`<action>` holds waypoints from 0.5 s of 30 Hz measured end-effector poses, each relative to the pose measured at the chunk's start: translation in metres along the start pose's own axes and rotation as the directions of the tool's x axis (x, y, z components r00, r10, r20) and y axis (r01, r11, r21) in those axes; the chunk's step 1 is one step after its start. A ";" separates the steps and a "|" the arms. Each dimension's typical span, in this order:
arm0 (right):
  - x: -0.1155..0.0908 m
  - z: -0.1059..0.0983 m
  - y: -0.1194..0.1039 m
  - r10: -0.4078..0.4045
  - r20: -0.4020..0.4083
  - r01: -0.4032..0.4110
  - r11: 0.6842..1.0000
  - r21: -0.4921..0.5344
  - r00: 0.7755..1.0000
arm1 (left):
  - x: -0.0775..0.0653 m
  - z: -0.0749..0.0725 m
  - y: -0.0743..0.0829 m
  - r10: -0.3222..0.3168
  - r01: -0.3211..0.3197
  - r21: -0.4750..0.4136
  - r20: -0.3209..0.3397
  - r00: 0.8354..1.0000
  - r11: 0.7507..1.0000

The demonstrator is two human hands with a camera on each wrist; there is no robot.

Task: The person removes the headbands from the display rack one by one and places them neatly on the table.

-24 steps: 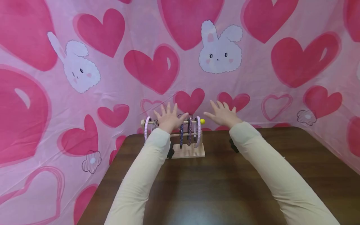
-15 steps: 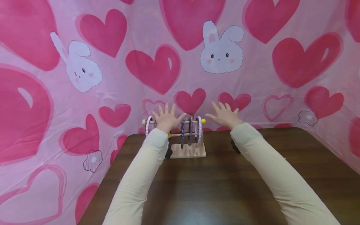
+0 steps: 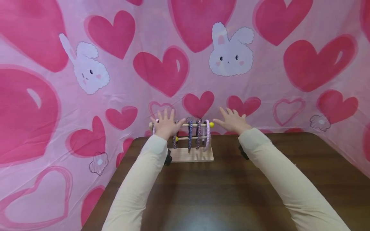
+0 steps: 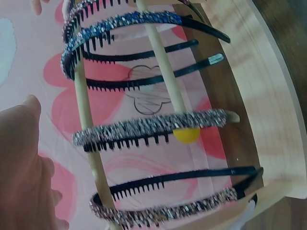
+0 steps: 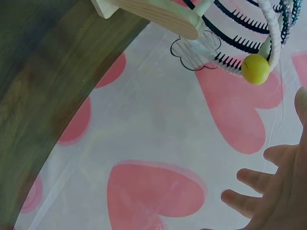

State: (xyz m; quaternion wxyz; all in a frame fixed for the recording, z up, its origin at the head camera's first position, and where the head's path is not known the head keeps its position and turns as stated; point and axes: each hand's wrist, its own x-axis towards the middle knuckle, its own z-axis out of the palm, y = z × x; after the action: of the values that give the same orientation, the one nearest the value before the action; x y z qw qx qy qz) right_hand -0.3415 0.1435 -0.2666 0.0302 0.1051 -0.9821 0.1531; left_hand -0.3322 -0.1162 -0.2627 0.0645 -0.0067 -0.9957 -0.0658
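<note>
A wooden headband rack (image 3: 192, 155) stands at the far side of the table with several headbands hung on its bars. My left hand (image 3: 165, 127) hovers in front of its left part, fingers spread and holding nothing. Glittery headbands show near that hand, among them a silver one (image 4: 153, 125) and a blue one (image 4: 129, 23). To the right of the rack my right hand (image 3: 233, 122) is held up, its fingers apart and nothing in them. Nearest to it are a yellow ball (image 5: 255, 69) on the bar's end and a pale pleated headband (image 3: 207, 136).
The dark brown table (image 3: 231, 192) reaches from the rack toward me. Behind it hangs a pink cloth (image 3: 196, 77) printed with hearts and rabbits. A second yellow ball (image 4: 186, 135) caps the lower bar.
My left hand has shifted left across the rack, uncovering more of its headbands. The right hand has dropped slightly. The whole head view has drifted a little.
</note>
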 end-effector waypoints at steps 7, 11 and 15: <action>0.002 0.003 -0.005 -0.024 0.015 0.024 1.000 0.002 1.000 | 0.000 0.001 -0.017 -0.039 0.039 0.009 -0.008 0.999 0.999; 0.003 0.005 -0.007 -0.032 0.019 0.032 0.999 0.021 0.999 | -0.002 0.001 -0.025 -0.044 0.044 0.004 -0.021 0.999 0.999; 0.003 0.006 -0.010 -0.035 0.037 0.034 0.999 0.042 0.999 | -0.005 0.000 -0.032 -0.048 0.048 -0.015 -0.027 0.998 0.999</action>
State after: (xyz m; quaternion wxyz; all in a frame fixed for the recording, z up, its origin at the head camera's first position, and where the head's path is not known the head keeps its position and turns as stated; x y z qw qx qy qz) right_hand -0.3428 0.1319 -0.2692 0.0120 0.1255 -0.9772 0.1710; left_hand -0.3284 -0.1479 -0.2676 0.0765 0.0176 -0.9941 -0.0748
